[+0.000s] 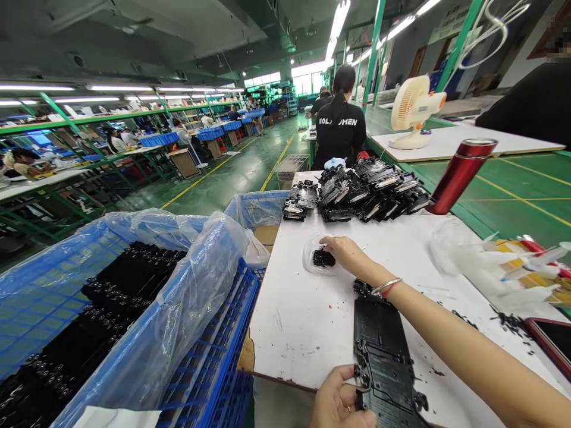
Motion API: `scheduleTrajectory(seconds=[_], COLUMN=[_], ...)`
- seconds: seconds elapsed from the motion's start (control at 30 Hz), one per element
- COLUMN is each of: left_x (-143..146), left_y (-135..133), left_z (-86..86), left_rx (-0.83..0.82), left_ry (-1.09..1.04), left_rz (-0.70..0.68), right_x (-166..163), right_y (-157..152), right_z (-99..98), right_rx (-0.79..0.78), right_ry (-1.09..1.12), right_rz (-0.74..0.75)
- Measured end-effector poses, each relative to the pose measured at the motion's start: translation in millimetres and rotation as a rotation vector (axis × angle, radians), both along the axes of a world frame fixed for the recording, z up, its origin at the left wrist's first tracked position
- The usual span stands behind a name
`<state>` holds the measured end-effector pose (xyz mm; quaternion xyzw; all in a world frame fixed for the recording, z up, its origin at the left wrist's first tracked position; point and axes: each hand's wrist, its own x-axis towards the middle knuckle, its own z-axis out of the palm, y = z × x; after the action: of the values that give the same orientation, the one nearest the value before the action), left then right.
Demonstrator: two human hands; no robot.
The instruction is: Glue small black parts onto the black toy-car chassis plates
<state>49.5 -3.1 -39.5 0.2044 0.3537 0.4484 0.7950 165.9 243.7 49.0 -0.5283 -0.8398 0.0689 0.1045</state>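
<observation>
My right hand [345, 251] reaches forward over the white worktop [303, 321], its fingers pinched together in a small clear dish [317, 259] of tiny black pieces. What the fingertips hold is too small to make out. A bangle sits on that wrist. My left hand [339, 401] grips the near left edge of a flat black plastic frame [383, 362] that lies on the worktop under my right forearm.
A heap of black parts [357, 193] lies at the far end, next to a tilted red flask [461, 173]. Blue crates lined with plastic [147, 297] stand at my left. Clear bags [473, 261], a phone [553, 342] and black scraps lie right. A person in black [339, 122] sits ahead.
</observation>
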Motion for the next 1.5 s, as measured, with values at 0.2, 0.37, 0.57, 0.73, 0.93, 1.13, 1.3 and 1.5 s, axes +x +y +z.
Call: scheduleTrajectory(seconds=[0.2,0.37,0.57,0.73,0.93,1.13,1.3,1.5], left_x=[-4.3,-9.8,-14.2,-15.6,-19.5,-21.8,-25.1,-29.5], left_y=[0.2,2.4,4.1,3.5,3.5,6.4,13.6,28.0], left_z=[2.2,11.9,18.2,11.4,11.4,24.1,39.2,53.2], left_rx=[0.055,0.116,0.147,0.151,0.156,0.161,0.161,0.155], left_ry=[0.049,0.041,0.043,0.017,0.0,0.005,0.025,0.046], left_rz=[-0.026,-0.063,-0.055,-0.012,-0.001,-0.033,-0.079,-0.142], right_x=[-2.9,-6.5,-9.4,-10.3,-12.5,-13.7,-2.8,23.6], right_y=[-6.6,-5.5,-2.8,-0.8,0.8,0.7,-8.5,-44.6], right_z=[4.1,2.9,2.4,2.4,2.8,7.5,14.4,26.5], right_rx=[0.007,0.004,-0.004,0.005,-0.012,-0.031,-0.14,-0.322], right_ry=[-0.07,-0.104,-0.115,-0.06,0.037,0.258,0.479,0.621], right_rz=[0.057,0.032,-0.008,-0.02,-0.017,-0.047,-0.082,0.048])
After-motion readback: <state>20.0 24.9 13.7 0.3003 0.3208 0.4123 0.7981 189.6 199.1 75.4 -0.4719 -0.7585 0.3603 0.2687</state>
